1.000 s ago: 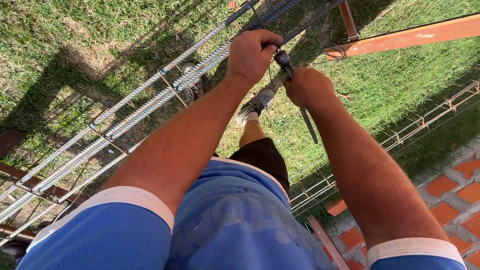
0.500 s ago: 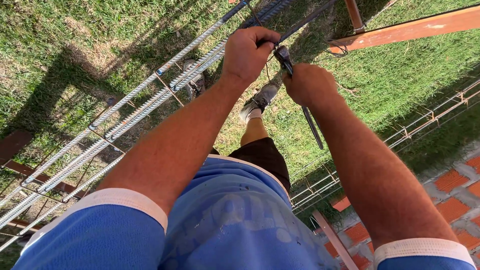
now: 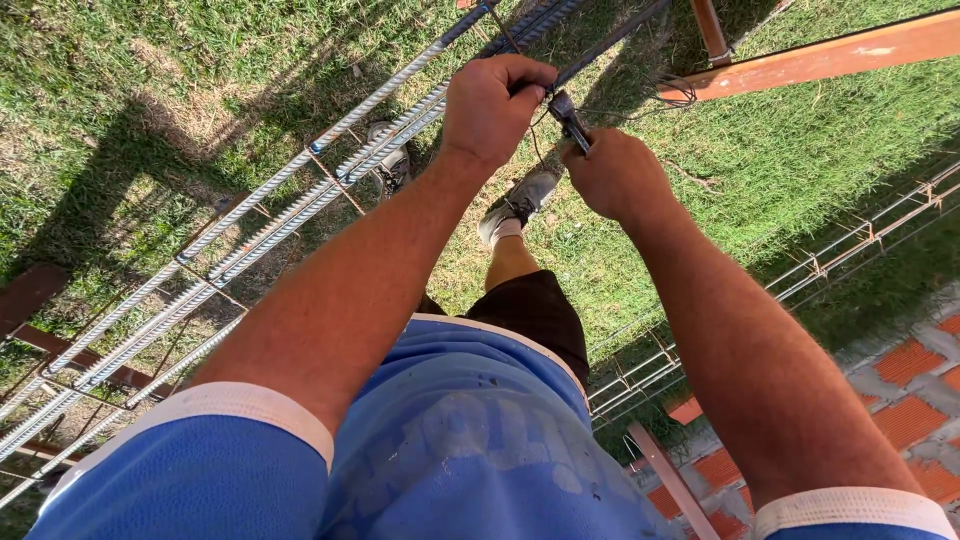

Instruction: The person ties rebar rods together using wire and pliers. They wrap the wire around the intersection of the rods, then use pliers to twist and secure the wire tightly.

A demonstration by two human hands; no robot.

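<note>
While the left hand (image 3: 495,105) is closed in a fist on the rebar (image 3: 300,185) of the cage, the right hand (image 3: 615,175) grips a dark tool (image 3: 568,120) at the tie wire (image 3: 535,140). For a good tie, I think the bar must stay steady and the twist must be snug but not too hard.

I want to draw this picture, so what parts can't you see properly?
Head view only:
- Pliers: the handles are hidden inside the right hand.
- Tie wire: too thin to follow near the left hand, whose fist covers the joint.
- Rebar cage: both ends cut off by the picture's edges.
- One shoe: partly behind the bars.
</note>
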